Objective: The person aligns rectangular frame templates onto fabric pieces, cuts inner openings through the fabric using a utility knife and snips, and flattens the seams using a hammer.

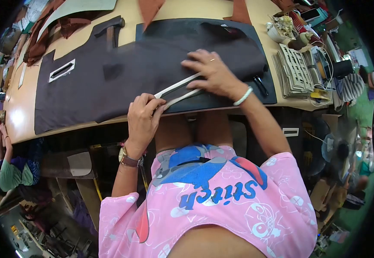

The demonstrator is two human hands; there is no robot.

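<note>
Dark brown leather (88,92) is spread over the table and partly over a dark board (264,92). Along its near edge runs a pale strip (178,86), with a second pale strip (181,99) peeling away below it. My left hand (144,114) pinches the left end of the strips at the table's edge. Fingers apart and slightly blurred, my right hand (212,73) rests over the strips' right end; what lies under its palm is hidden. A white-framed slot (62,70) shows at the left of the leather.
A hammer (111,34) lies at the back. Black-handled tools (261,85) are right of my right hand. Stacked pale card pieces (292,71) and a cup of scraps (280,30) stand at the right. Another person's arm (7,148) is at far left.
</note>
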